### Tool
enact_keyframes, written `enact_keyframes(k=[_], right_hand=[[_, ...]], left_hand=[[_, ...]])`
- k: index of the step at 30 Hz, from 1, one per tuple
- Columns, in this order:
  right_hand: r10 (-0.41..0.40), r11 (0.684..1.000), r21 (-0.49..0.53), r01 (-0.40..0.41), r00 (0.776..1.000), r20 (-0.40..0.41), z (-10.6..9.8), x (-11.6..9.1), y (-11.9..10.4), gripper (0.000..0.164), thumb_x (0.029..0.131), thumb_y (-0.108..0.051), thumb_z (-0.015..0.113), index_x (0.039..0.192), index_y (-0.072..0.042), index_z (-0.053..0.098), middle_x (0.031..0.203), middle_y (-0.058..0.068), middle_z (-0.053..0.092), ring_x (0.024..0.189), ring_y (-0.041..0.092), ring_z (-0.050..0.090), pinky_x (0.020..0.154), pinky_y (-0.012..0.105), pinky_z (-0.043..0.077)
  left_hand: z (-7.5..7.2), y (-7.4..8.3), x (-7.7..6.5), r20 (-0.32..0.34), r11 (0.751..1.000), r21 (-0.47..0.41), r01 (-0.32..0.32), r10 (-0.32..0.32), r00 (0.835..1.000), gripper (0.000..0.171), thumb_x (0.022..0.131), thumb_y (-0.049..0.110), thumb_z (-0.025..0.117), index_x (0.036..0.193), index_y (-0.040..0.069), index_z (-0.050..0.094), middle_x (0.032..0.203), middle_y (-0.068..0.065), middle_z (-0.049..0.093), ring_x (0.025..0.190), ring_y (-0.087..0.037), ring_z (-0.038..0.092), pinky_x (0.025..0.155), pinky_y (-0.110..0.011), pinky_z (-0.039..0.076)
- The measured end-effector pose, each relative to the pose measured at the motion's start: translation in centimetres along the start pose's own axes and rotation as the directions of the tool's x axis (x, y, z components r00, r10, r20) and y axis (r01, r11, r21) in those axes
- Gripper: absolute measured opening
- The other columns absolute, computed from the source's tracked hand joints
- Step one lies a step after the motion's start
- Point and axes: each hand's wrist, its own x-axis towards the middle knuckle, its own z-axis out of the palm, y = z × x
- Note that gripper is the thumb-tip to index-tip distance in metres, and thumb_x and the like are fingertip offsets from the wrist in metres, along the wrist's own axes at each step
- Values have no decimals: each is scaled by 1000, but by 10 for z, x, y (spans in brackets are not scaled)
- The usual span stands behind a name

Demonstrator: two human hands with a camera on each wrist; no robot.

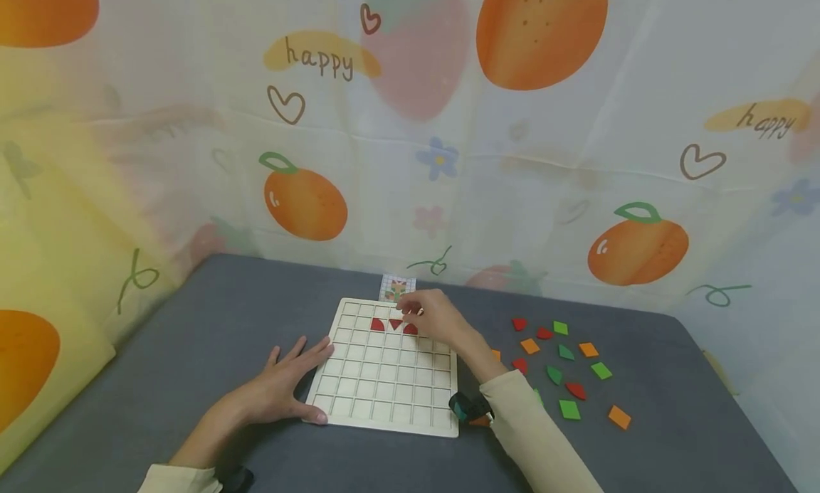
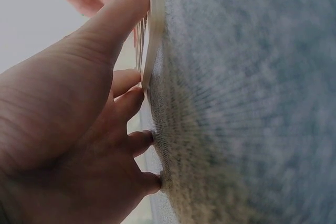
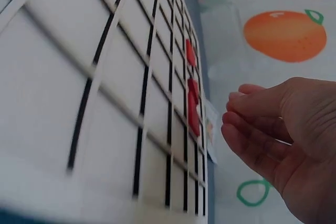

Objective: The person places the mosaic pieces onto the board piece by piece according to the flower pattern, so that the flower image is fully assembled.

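Grid board (image 1: 384,390): white, square-celled, lying flat on the grey tabletop (image 1: 211,322) between the two hands.
Red pieces on the board: a rounded one (image 1: 377,325), a triangle (image 1: 395,324) and a second rounded one (image 1: 410,329), side by side in one row near the far edge.
Left hand (image 1: 285,386): grip wide, fingers spread; the thumb touches the board's near-left corner, some fingertips meet its left edge, others rest on the tabletop.
Right hand (image 1: 437,319): raised over the far part of the board, just beside the red pieces; grip narrow, fingers bent toward the thumb. Whether it holds anything, I cannot tell.
Right wrist: a dark strapped device (image 1: 470,407) below a cream sleeve (image 1: 538,429).
Pattern card (image 1: 398,288): just beyond the board's far edge.
Loose pieces: scattered right of the board, among them orange squares (image 1: 619,417), bright green squares (image 1: 569,410), dark green rounded pieces (image 1: 554,375) and more red ones (image 1: 576,390).
Backdrop: pale cloth (image 1: 397,173) printed with oranges, hearts and "happy".
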Motion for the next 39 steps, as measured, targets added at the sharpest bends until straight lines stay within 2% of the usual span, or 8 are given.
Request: enact_keyframes(k=[6, 15, 19, 27, 31, 39], right_hand=[[1, 999, -43, -2, 1000, -18, -8, -21, 19, 14, 92, -4, 66, 105, -3, 72, 94, 5, 70, 84, 18, 64, 74, 31, 54], [69, 998, -3, -69, 998, -6, -28, -47, 45, 18, 91, -4, 67, 109, -4, 71, 99, 5, 70, 89, 20, 66, 75, 32, 55], [107, 994, -20, -107, 994, -17, -36, -58, 54, 19, 90, -4, 69, 108, -4, 71, 100, 6, 71, 93, 22, 67, 81, 36, 55], [166, 983, -84, -166, 986, -9, -45, -76, 64, 20, 89, -5, 71, 109, -5, 71, 101, 5, 71, 93, 21, 67, 81, 36, 55], [168, 982, -94, -166, 986, 5, -51, -86, 67, 22, 88, -6, 71, 111, -5, 71, 103, 6, 71, 94, 21, 67, 82, 36, 55], [112, 989, -98, -107, 992, 50, -66, -102, 72, 25, 87, 0, 71, 111, -2, 71, 101, 8, 71, 92, 23, 68, 79, 36, 56]], left_hand=[[1, 0, 0, 3, 1000, -6, 2, -2, 1000, 112, 63, 50, 85, 153, 8, 33, 160, -15, 23, 145, -51, 5, 105, -72, -6], [0, 1, 1, 16, 1000, 4, 23, -23, 1000, 113, 63, 51, 85, 153, 8, 33, 161, -15, 22, 145, -50, 5, 105, -73, -4], [0, 1, 0, 19, 1000, -8, 17, -16, 1000, 112, 64, 50, 85, 153, 7, 32, 161, -16, 22, 145, -51, 4, 105, -74, -6], [0, 0, -3, 8, 1000, -13, 11, -11, 1000, 112, 64, 51, 85, 153, 8, 32, 161, -16, 22, 145, -51, 3, 104, -73, -6], [1, 1, -2, 12, 1000, -10, 23, -23, 1000, 113, 63, 50, 85, 153, 8, 32, 161, -15, 22, 145, -50, 3, 105, -73, -7], [0, 3, 1, 19, 1000, -13, 20, -20, 1000, 113, 63, 49, 85, 153, 8, 32, 161, -16, 22, 145, -51, 3, 105, -73, -7]])
